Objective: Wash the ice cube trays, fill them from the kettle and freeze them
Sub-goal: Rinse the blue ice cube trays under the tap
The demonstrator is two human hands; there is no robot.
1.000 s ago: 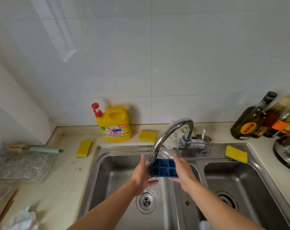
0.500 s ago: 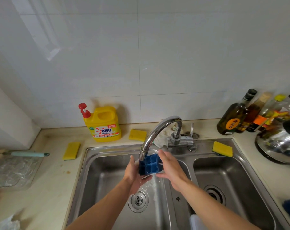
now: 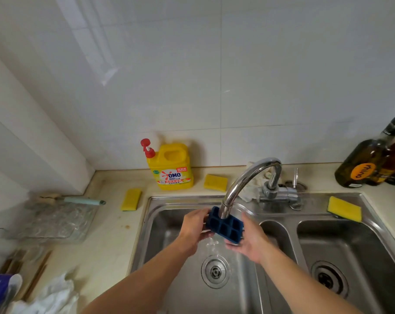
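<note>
A small dark blue ice cube tray (image 3: 226, 227) is held under the spout of the chrome tap (image 3: 248, 177), over the left basin of the steel sink (image 3: 169, 201). My left hand (image 3: 193, 225) grips its left end and my right hand (image 3: 248, 241) grips its right end. The tray is tilted, and water runs off its lower edge toward the drain (image 3: 215, 271). The tap's mouth sits right against the tray's top cells.
A yellow detergent jug (image 3: 171, 166) with a red pump stands behind the sink. Yellow sponges lie at the counter left (image 3: 131, 199), behind the sink (image 3: 215, 182) and on the right rim (image 3: 344, 209). Dark bottles (image 3: 368, 164) stand at right. A clear tray (image 3: 56, 220) lies at left.
The tray has turned from nearly upright to a flatter tilt with its cells facing up under the spout. The camera view has swung left, so the kettle at right is out of frame.
</note>
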